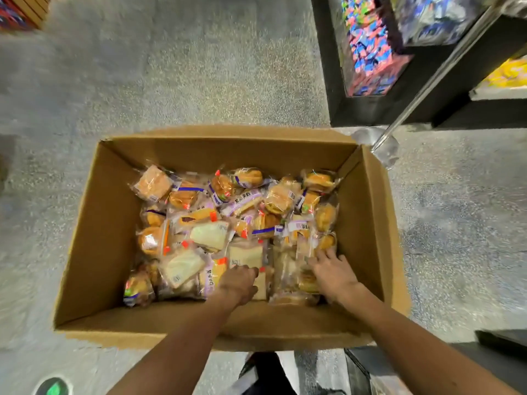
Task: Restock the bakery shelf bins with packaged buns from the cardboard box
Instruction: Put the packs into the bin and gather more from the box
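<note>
Cardboard box (97, 252), one, dozens of packaged buns (209, 236), left hand (238, 283) grip unclear, right hand (332, 273) splayed flat

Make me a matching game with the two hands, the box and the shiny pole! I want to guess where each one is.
Things:
1. left hand
2. right hand
3. cardboard box
4. shiny pole

Places:
A. stands on the grey floor, holding packaged buns
B. fingers spread flat, by the box's right wall
C. slants up beside the dark shelf
D. fingers curled on a pale packet, near middle of the box

Pairs: 1-D, 2-B, 3-A, 4-C
</note>
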### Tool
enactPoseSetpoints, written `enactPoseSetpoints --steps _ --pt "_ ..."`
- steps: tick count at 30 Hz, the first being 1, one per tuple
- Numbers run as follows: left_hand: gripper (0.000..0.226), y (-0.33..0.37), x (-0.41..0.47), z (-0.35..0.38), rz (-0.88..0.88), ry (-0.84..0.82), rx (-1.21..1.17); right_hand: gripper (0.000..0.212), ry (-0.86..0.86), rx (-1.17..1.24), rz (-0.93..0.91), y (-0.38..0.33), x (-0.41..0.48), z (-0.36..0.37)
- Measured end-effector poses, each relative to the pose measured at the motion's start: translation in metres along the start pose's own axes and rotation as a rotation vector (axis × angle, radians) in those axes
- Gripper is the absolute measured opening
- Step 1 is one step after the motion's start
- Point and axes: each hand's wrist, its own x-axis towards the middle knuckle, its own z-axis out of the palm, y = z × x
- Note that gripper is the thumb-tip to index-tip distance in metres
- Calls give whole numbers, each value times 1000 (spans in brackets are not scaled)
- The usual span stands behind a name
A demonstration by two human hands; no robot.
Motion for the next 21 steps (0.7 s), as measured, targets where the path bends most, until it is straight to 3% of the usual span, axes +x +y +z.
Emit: enactPoseSetpoints --steps 5,7,15,21 --pt "46 -4 38 20 71 -57 27 104 -213 -73 -44 -4 44 21" --pt "52 -7 47 28 69 -74 42 107 -252 -115 -58 -9 55 36" --pt "76 -22 70 52 55 -16 82 91 -259 -166 -77 -19 83 62" --pt "63 -22 81 58 35 -20 161 64 -249 -39 -87 -37 94 70"
